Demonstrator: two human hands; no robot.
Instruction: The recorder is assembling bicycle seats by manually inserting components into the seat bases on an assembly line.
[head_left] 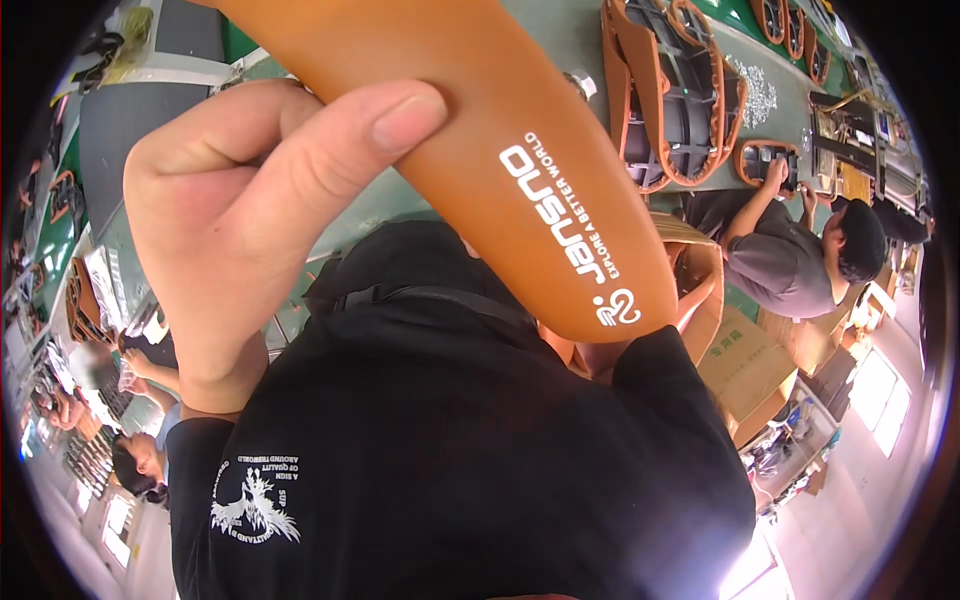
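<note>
A smooth orange-brown panel point(520, 180) with a rounded lower end and white printing fills the upper middle, close in front of me. My left hand point(235, 170) is closed on its left edge, the thumb pressed flat on the printed face and the other fingers curled behind. The panel slants from upper left to lower right and stands before my black shirt point(440, 440). My right hand does not show. Only a bit of skin, perhaps my right forearm, appears under the panel's lower end near the right sleeve point(660, 390).
Brown-rimmed shells with black ribbed insides point(675, 95) stand on the green worktable at upper right. A co-worker point(790, 250) handles a similar shell there. Cardboard boxes point(740, 370) are at my right. Another person point(145, 455) works at far left, near a grey mat point(130, 150).
</note>
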